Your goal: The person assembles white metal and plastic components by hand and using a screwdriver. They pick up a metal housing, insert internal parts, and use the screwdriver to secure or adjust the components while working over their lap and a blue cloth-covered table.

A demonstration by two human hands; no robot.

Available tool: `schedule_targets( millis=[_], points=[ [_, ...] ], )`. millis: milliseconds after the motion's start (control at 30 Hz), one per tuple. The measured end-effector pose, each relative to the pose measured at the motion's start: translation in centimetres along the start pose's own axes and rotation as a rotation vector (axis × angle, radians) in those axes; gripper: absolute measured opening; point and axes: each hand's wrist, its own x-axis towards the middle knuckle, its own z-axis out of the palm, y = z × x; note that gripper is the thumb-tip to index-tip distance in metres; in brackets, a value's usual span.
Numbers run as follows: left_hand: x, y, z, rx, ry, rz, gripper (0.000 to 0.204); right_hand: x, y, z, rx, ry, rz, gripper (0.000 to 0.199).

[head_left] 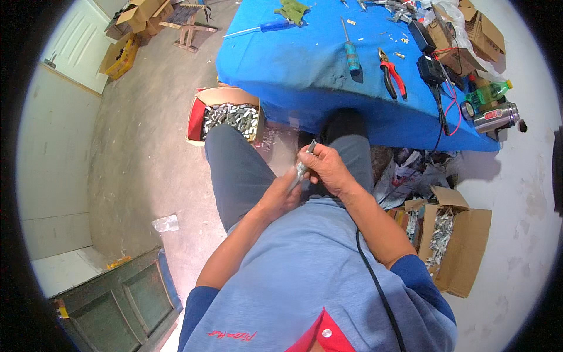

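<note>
Both hands meet above my lap, in front of the blue-covered table (281, 64). My left hand (283, 195) is closed round the lower end of a slim silvery-grey metal part (301, 170). My right hand (330, 170) pinches the upper end, where a dark tip (312, 144) sticks out past the thumb. Fingers cover much of the part, so its exact kind cannot be made out. Beyond my left knee stands an open carton (193, 120) full of small metal pieces.
Red-handled pliers (393, 76), a teal-handled screwdriver (352, 57) and a blue-handled screwdriver (272, 26) lie on the table. At its right are a black adapter (431, 69), wires and a steel flask (495, 117). An open carton (472, 252) of metal strips stands at my right.
</note>
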Motion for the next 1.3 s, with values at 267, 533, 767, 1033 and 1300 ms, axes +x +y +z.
schedule_targets(
  millis=[267, 533, 767, 1033, 1300],
  points=[
    [0.7, 0.1, -0.2, -0.159, -0.015, -0.094, 0.056, -0.9, -0.3, -1.8, 0.15, 0.127, 0.006, 0.023],
    [2.2, 2.2, 0.6, 0.122, 0.004, 0.023, 0.05, 0.9, -2.9, -3.2, 0.098, 0.105, -0.107, 0.023],
    [3.9, 8.8, 2.3, 0.247, 0.159, 0.209, 0.049, 4.8, -10.4, -4.1, -0.176, 0.051, -0.197, 0.029],
    [7.2, 13.7, 3.1, 0.26, 0.2, 0.288, 0.049, 9.0, -14.3, -6.5, -0.797, 0.565, -0.561, 0.031],
    [11.9, 14.6, 1.4, 0.158, 0.316, 0.255, 0.045, 11.5, -15.0, -10.1, -1.254, 0.708, -0.621, 0.038]
  ],
)
